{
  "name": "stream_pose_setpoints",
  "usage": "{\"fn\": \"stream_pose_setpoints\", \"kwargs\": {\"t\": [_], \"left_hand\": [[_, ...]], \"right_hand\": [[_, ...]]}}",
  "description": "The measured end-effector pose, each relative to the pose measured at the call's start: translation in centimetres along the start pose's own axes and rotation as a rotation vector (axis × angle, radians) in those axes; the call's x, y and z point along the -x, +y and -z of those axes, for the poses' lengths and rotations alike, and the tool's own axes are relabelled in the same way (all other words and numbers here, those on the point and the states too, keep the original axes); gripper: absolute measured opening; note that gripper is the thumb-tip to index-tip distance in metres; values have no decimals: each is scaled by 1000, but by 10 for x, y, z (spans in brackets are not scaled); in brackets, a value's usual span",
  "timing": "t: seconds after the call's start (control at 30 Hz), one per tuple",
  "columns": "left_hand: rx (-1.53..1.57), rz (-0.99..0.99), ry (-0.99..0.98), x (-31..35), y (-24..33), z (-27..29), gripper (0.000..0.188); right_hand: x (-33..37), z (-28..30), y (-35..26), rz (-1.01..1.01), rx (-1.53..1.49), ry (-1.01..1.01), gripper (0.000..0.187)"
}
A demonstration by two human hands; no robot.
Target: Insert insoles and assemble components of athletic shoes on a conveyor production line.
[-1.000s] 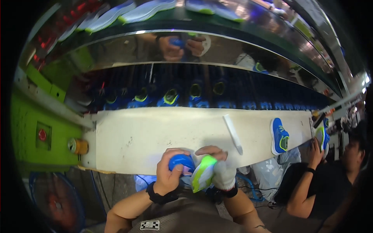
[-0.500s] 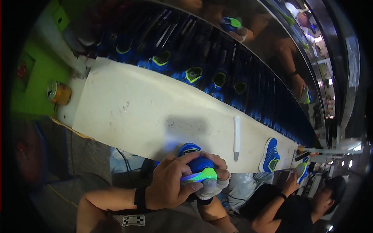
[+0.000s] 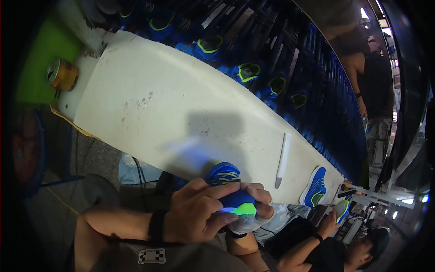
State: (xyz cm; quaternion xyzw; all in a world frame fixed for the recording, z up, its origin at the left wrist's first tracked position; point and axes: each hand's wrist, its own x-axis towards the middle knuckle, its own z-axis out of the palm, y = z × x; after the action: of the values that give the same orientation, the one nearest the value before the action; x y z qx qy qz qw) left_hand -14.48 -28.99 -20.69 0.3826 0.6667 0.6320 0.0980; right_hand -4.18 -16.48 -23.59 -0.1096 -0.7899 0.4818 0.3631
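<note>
Over the near edge of the white tabletop I hold a blue sneaker (image 3: 239, 198) with a bright green patch lit near my fingers. My left hand (image 3: 195, 215) grips it from the left, thumb under it and fingers across the top. My right hand (image 3: 262, 197) is closed round its right side; white material covers part of that hand. Just beyond my fingers shows a blue laced part (image 3: 223, 173); whether it belongs to the same sneaker I cannot tell. A white-handled knife (image 3: 283, 161) lies to the right, past it another blue sneaker (image 3: 314, 187).
Several blue shoes with lime collars, one of them a shoe (image 3: 210, 44), stand on the dark conveyor (image 3: 312, 59) beyond the white tabletop (image 3: 149, 104). An orange can (image 3: 63, 75) stands at the left end. At right a co-worker (image 3: 317, 245) holds a shoe (image 3: 343, 210).
The view has shifted, so the table and conveyor shoes appear higher. Both my hands keep hold of the sneaker; more of the laced part shows, and less of the green patch.
</note>
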Motion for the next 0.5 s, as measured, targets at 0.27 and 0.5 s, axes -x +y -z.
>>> {"fn": "stream_pose_setpoints", "kwargs": {"t": [0.27,0.5], "left_hand": [[83,144,-321,-51,0,28,24],[196,340,-416,-65,21,41,24]], "right_hand": [[-38,-9,-10,171,12,-183,49],[-32,-11,0,-89,-265,-283,29]]}}
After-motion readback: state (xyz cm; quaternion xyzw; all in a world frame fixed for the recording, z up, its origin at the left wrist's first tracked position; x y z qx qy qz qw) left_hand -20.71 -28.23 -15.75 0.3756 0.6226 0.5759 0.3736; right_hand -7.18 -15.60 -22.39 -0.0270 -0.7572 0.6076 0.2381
